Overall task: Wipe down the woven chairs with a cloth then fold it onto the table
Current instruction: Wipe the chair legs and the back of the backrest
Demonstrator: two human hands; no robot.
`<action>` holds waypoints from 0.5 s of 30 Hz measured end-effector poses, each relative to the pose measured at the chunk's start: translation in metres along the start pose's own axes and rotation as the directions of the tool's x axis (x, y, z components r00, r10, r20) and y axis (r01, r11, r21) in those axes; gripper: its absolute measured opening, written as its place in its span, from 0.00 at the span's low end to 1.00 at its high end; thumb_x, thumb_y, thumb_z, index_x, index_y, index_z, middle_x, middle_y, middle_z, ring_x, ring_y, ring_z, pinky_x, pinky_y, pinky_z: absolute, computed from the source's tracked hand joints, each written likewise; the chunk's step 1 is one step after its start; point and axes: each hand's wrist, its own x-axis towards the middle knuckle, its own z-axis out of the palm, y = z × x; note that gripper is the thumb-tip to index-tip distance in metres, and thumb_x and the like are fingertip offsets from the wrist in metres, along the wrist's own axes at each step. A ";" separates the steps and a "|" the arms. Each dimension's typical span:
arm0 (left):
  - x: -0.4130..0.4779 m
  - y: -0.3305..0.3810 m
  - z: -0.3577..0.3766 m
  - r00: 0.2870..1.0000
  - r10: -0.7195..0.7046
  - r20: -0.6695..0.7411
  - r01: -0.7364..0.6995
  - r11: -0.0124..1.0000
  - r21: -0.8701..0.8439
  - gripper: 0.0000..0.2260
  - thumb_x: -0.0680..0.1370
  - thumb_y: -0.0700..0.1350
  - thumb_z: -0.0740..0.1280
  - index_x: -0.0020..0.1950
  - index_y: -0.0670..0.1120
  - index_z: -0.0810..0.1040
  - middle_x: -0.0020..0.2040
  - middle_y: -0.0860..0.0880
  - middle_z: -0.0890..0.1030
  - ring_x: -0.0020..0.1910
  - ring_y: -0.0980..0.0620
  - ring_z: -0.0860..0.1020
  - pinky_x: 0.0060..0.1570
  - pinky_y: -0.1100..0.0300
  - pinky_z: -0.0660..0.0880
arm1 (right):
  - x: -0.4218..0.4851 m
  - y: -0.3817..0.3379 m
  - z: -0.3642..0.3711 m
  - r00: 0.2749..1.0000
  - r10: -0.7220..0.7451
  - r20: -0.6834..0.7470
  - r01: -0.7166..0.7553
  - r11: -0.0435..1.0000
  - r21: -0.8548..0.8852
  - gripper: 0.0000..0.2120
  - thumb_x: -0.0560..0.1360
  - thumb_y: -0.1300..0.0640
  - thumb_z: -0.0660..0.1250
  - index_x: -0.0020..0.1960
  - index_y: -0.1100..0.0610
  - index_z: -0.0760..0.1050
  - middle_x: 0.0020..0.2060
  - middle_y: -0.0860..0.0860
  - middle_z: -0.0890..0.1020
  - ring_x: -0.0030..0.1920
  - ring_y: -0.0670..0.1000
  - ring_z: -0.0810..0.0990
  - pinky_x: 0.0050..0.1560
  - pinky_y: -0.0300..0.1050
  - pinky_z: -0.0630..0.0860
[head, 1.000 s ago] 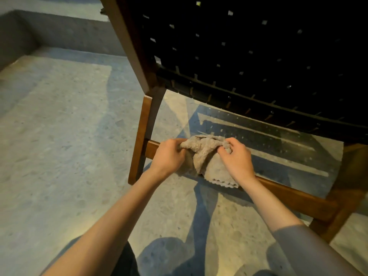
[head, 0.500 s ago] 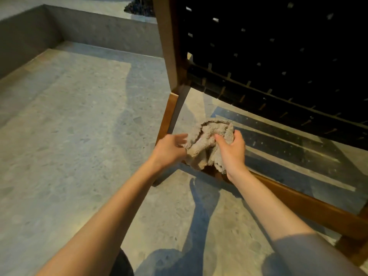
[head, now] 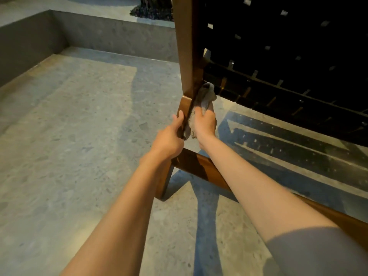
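Right hand point(head: 205, 124) with cloth point(head: 207, 95) against chair leg point(head: 183, 106)

Left hand point(head: 169, 137) grips chair leg point(head: 184, 105); right hand point(head: 205, 123) holds cloth point(head: 207, 95) against it.

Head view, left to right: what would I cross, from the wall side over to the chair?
Low concrete wall → left hand on the chair leg → right hand holding the cloth → black woven webbing.

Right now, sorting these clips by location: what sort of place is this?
Probably a terrace or patio: speckled stone floor, a low stone wall edging it, and a woven chair.
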 end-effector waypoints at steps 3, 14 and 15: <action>-0.002 -0.008 0.005 0.998 0.056 -0.040 -0.056 0.998 0.015 0.39 0.75 0.27 0.57 0.77 0.56 0.49 0.78 0.51 0.50 0.72 0.47 0.63 0.52 0.66 0.71 | -0.005 0.014 -0.001 0.997 -0.074 0.039 0.076 0.995 -0.068 0.13 0.82 0.54 0.55 0.63 0.56 0.71 0.55 0.52 0.78 0.57 0.52 0.77 0.58 0.45 0.74; -0.005 -0.017 0.003 0.998 0.054 -0.044 -0.057 0.995 -0.081 0.38 0.75 0.27 0.57 0.77 0.57 0.51 0.76 0.51 0.58 0.74 0.49 0.58 0.65 0.58 0.64 | -0.031 0.019 -0.007 0.989 -0.138 0.050 0.135 0.989 0.062 0.20 0.78 0.61 0.63 0.69 0.53 0.70 0.63 0.50 0.76 0.62 0.46 0.74 0.55 0.28 0.70; -0.005 -0.015 0.003 0.999 0.041 -0.033 -0.044 0.995 -0.088 0.39 0.74 0.26 0.57 0.77 0.57 0.51 0.77 0.51 0.57 0.74 0.49 0.57 0.66 0.58 0.63 | -0.027 0.014 -0.008 0.993 -0.108 0.054 0.105 0.993 0.058 0.20 0.78 0.61 0.63 0.70 0.53 0.69 0.63 0.51 0.76 0.62 0.46 0.74 0.55 0.31 0.70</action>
